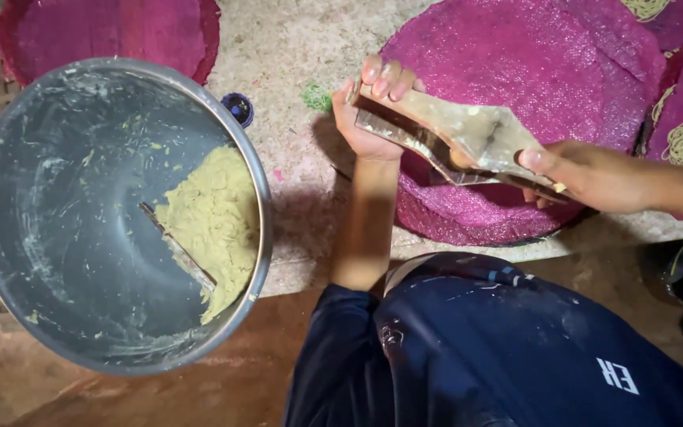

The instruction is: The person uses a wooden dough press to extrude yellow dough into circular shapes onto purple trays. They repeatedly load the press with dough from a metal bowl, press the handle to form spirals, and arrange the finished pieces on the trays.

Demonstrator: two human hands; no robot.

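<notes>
Head view: the left hand (373, 119) and the right hand (586, 175) each have their fingers closed around one end of a flat wooden press (456, 142), held above a pink mat (531, 71) on the floor. Off to the left, well apart, a metal bowl (57, 237) holds yellowish dough (215, 221) with a spatula (179, 251) lying in it.

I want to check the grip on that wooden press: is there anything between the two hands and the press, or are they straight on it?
Nothing visible stands between. The left hand grips one end of the wooden press and the right hand the other, bare on the wood, above a pink round mat.
</notes>
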